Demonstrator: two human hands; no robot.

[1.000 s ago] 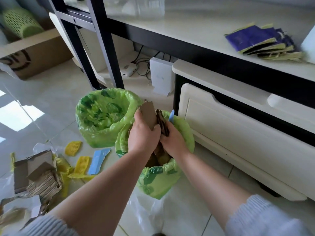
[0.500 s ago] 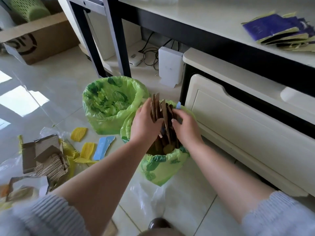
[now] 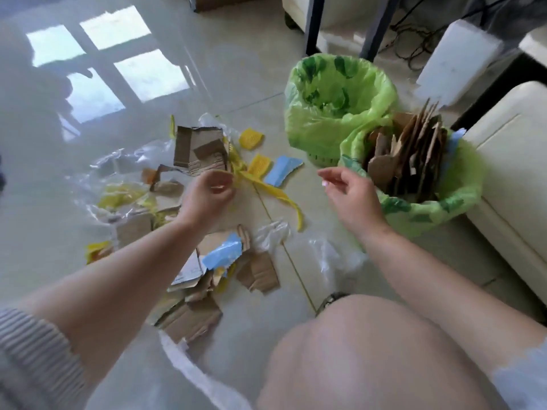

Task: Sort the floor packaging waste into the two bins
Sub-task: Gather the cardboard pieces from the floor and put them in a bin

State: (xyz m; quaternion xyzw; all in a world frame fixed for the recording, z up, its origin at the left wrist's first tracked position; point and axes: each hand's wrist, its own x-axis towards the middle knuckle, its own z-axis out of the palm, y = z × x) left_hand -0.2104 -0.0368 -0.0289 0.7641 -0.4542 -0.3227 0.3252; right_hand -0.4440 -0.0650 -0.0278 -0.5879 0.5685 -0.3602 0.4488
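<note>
Two bins with green liners stand on the floor at the right. The far bin [image 3: 296,93] looks empty inside. The near bin [image 3: 464,187] holds upright cardboard pieces [image 3: 414,152]. My left hand [image 3: 207,196] hovers over the floor waste, fingers loosely curled beside the end of a yellow strip [image 3: 275,193]; no grip on it shows. My right hand [image 3: 349,199] hangs empty, just left of the near bin. On the tiles lie torn cardboard [image 3: 198,149], yellow foam pieces [image 3: 251,139], blue pieces [image 3: 282,170] and clear plastic film [image 3: 118,164].
A white cabinet [image 3: 518,179] stands right behind the near bin. A white box device [image 3: 455,63] and dark table legs [image 3: 313,25] are at the back. My knee [image 3: 370,350] fills the lower right. More cardboard [image 3: 189,321] lies near my left forearm.
Both hands have let go of the cardboard, which now stands in the near bin. They moved left and down towards the floor waste, and my view swung down to the floor.
</note>
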